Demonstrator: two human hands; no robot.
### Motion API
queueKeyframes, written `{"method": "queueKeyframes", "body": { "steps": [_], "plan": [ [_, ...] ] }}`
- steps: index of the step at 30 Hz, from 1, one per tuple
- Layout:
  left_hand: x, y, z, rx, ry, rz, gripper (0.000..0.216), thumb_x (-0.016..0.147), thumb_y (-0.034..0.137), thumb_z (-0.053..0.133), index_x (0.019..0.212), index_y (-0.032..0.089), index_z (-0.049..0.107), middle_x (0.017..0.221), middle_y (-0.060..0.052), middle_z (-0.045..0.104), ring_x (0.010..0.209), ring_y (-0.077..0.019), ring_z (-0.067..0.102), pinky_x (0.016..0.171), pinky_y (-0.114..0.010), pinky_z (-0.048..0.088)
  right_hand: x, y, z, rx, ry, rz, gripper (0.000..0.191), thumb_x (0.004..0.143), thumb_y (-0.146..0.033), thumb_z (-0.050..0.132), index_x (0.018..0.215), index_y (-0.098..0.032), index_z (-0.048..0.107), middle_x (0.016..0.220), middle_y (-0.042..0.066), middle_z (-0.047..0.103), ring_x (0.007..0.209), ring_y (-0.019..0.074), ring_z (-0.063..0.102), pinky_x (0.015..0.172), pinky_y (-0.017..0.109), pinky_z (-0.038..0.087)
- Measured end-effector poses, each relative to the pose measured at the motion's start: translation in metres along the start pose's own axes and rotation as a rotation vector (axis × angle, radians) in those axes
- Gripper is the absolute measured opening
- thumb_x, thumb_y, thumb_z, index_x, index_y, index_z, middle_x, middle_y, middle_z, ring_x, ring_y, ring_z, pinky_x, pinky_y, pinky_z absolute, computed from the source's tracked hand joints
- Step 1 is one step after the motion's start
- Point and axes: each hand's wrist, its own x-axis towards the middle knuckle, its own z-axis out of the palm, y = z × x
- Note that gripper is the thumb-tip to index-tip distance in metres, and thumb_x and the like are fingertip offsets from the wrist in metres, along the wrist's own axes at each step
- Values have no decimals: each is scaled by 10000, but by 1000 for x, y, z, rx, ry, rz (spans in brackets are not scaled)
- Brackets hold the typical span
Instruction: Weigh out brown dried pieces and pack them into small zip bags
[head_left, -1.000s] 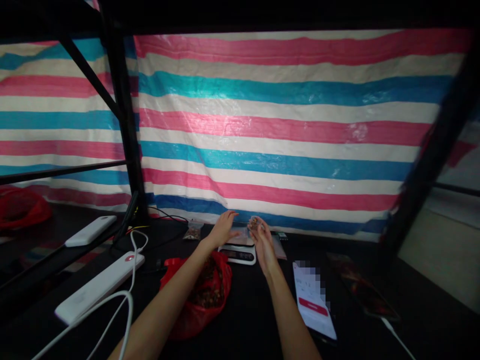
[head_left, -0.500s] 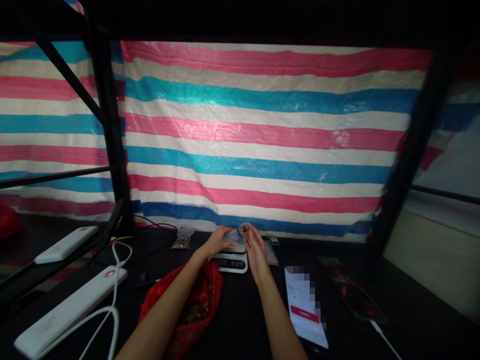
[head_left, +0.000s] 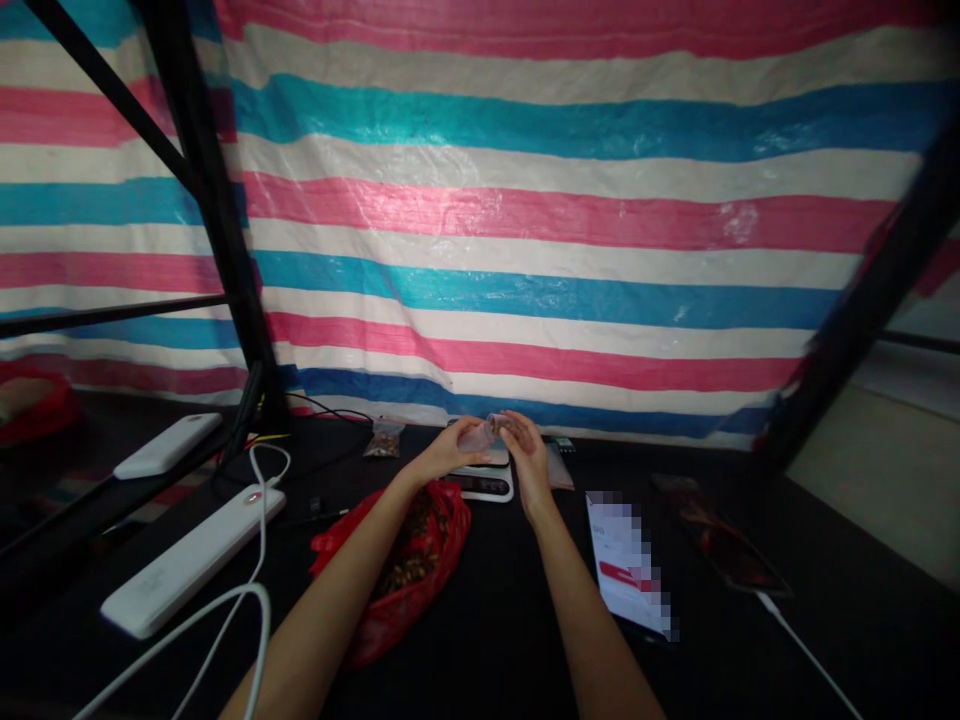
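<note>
My left hand [head_left: 444, 452] is closed on a small clear plastic bag [head_left: 472, 437], its mouth turned to the right. In my right hand [head_left: 526, 450] is a small clear cup [head_left: 496, 424] with brown bits in it, tipped left so its rim meets the bag's mouth. Both hands are above a white digital scale [head_left: 487, 486] with a dark display. A red plastic bag [head_left: 450, 560] full of small brown pieces [head_left: 411, 570] lies open below my left forearm. What the brown pieces are is too small to tell.
A filled clear bag [head_left: 385, 440] lies behind, left of the hands. Another flat bag [head_left: 559, 468] is right of the scale. Two phones, one lit [head_left: 626, 570] and one dark [head_left: 731, 550], lie at right. A white power strip [head_left: 191, 560] with cables is at left.
My right hand has tilted the cup leftwards, from facing up to lying against the bag's mouth. The head view has dipped, so the whole scene sits differently in the picture.
</note>
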Motion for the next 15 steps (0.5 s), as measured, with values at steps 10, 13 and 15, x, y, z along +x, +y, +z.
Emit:
{"method": "queueKeyframes", "body": {
  "steps": [10,13,15],
  "plan": [
    [-3,3,-2,-75,-23,-15,629,648,517,635,1089,83,522,1019,-100,576,951,-225,521,873,-339,375,-4,-7,5,-276,-93,-189,357,721,-289,605,1068,-209,581,1100,68,595,1003,201,553,901,364,423],
    [-3,1,-2,-65,-23,-22,642,654,523,627,1109,87,507,1027,-98,578,959,-228,518,870,-339,380,-8,-15,9,-324,-90,-224,327,718,-282,600,1040,-228,605,1081,53,601,1008,207,539,913,374,408],
    [-4,0,-3,-52,-30,-14,644,658,533,618,1115,94,504,1037,-97,575,965,-229,517,872,-342,381,-10,-22,11,-343,-97,-245,301,717,-276,595,1015,-242,619,1077,44,603,1024,215,524,930,388,388]
  ]
}}
